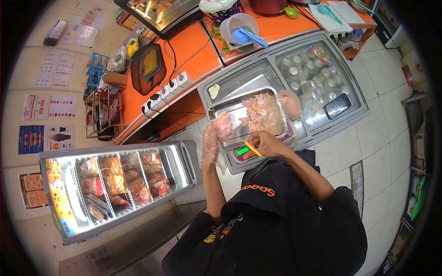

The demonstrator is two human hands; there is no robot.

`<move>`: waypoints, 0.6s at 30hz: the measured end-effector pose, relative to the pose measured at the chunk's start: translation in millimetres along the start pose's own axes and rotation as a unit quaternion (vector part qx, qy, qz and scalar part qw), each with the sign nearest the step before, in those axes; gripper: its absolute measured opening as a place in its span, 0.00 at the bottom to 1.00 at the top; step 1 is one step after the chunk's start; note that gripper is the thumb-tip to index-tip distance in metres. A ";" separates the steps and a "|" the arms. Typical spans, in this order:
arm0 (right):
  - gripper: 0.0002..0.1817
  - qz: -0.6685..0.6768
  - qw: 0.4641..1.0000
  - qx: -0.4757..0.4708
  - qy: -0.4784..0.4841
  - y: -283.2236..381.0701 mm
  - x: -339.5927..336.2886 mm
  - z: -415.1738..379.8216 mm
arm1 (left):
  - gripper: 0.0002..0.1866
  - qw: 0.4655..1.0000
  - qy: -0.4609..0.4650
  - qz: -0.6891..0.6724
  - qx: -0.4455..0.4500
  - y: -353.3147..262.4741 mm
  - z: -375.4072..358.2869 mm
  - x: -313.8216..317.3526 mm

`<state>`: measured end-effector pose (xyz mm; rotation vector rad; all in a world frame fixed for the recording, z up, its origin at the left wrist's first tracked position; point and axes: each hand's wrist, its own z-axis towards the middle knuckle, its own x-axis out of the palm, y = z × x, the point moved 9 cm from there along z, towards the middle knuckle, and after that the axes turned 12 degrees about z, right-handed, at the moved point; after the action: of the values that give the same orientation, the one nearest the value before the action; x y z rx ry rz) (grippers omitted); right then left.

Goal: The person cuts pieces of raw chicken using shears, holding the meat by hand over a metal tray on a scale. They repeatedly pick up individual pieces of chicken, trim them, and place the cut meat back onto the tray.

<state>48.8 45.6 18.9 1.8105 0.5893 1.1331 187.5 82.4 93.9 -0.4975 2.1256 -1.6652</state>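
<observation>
My left hand (211,143), in a clear plastic glove, grips a pale pink piece of raw meat (224,125) over the left end of a metal tray (236,113). My bare right hand (268,144) is closed on the yellow handle of a small knife (252,148); its thin blade points toward the left hand. Inside the tray's right part lies a heap of raw meat strips (260,112), which looks like chicken skin. A digital scale with a lit green display (242,150) is partly hidden at the tray's near edge.
The tray rests on a glass-topped chest freezer (363,99) with cans inside. A bag of meat (290,105) touches the tray's right side, and a phone (337,106) lies farther right. Behind are an orange counter (189,45) and a power strip (166,92); a lit display fridge (124,179) stands left.
</observation>
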 end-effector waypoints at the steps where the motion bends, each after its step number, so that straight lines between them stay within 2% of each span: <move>1: 0.25 0.017 1.000 0.002 0.005 0.1 7.1 2.0 | 0.20 1.000 0.006 0.018 0.001 -0.2 -0.5 2.5; 5: 0.24 -0.038 0.998 0.019 -0.042 6.5 3.7 2.6 | 0.14 0.997 -0.023 0.069 0.026 -16.8 -9.7 0.4; 8: 0.23 -0.033 0.997 0.004 -0.075 19.1 -5.2 -5.3 | 0.11 0.993 -0.056 0.108 0.004 10.1 -0.6 -29.4; 11: 0.23 0.054 0.992 -0.025 -0.113 18.6 -16.1 -8.5 | 0.10 0.994 -0.100 -0.008 0.041 9.0 -3.6 -41.9; 12: 0.21 0.040 0.992 -0.021 -0.116 16.3 -20.3 -9.0 | 0.11 0.994 -0.106 -0.025 0.001 18.5 -3.0 -46.1; 15: 0.17 -0.006 0.992 -0.011 -0.122 13.9 -30.9 -9.9 | 0.12 0.992 -0.092 -0.082 -0.024 31.3 0.7 -49.5; 18: 0.16 -0.042 0.992 -0.017 -0.114 20.7 -34.4 -9.8 | 0.12 0.982 -0.135 -0.129 0.037 22.4 1.0 -49.1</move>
<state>22.8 13.7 23.0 1.8377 0.5020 0.8602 229.4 111.5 76.1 -0.9535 1.8583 -1.6908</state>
